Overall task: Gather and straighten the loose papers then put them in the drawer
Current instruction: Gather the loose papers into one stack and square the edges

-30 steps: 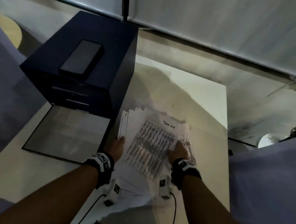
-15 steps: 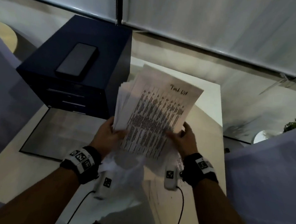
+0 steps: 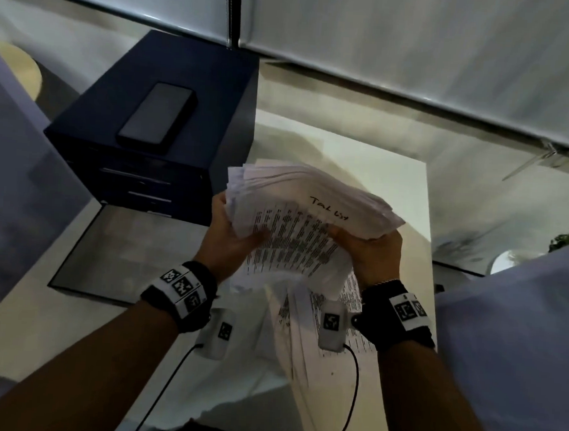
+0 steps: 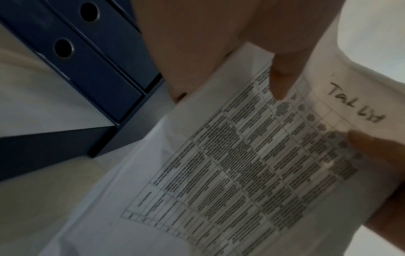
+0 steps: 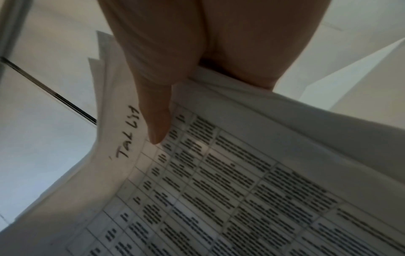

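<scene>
A thick, uneven stack of white papers (image 3: 296,222) is held up above the white table (image 3: 398,189); its top sheet is a printed table with a handwritten heading (image 4: 357,105). My left hand (image 3: 232,232) grips the stack's left edge, thumb on top (image 4: 278,83). My right hand (image 3: 374,250) grips the right edge, thumb (image 5: 155,124) pressed on the top sheet. Loose sheets (image 3: 307,316) hang and lie below the stack, near the table's front. The dark blue drawer unit (image 3: 155,134) stands to the left, and its two front drawers (image 3: 135,186) look closed.
A black phone (image 3: 157,116) lies on top of the drawer unit. A grey mat with a dark border (image 3: 121,252) lies in front of the unit. A pale wall (image 3: 387,38) runs behind the table. A blurred pale mass (image 3: 516,329) fills the right edge.
Both hands lifted the stack off the table and stood it upright; it has since tipped back and flatter between the hands. The right hand has slid up the stack's right edge.
</scene>
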